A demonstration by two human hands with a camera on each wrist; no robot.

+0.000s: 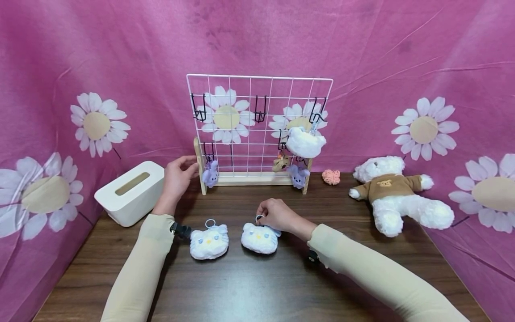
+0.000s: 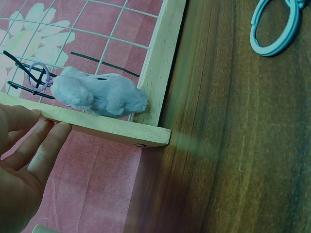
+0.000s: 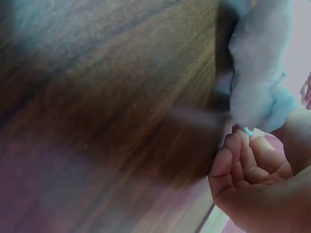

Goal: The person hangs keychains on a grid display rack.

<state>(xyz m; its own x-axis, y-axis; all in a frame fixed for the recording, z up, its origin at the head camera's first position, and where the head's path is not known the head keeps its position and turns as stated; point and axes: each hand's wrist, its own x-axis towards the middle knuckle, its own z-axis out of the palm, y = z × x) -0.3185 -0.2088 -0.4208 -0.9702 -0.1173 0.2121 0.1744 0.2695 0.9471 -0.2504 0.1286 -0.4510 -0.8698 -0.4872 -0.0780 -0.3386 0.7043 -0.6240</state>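
Right hand (image 1: 277,216) pinches ring (image 1: 259,218) on right cat pouch (image 1: 259,242), midway between side edges of table (image 1: 241,297). Left hand (image 1: 178,177), fingers extended, touches grid rack (image 1: 249,180) near back edge. Shallow pinch could drop ring; sideways push could shift rack.

The white, cat-face plush pouch (image 1: 259,242) at 6 o'clock in the head view has matt, fuzzy pile, like its white, cat-face twin (image 1: 209,248) towards 7. At 12 o'clock the white, square-meshed wire grid (image 1: 260,77) looks like smooth coated metal; its pale, upright wooden post (image 1: 197,154) is matt. The dark brown wood-grain counter (image 1: 237,290) has a glossy sheen. Between 8 and 9, the white, rectangular tissue box (image 1: 126,200) resembles smooth plastic. The pink, daisy-printed backdrop (image 1: 153,40) is creased cloth.
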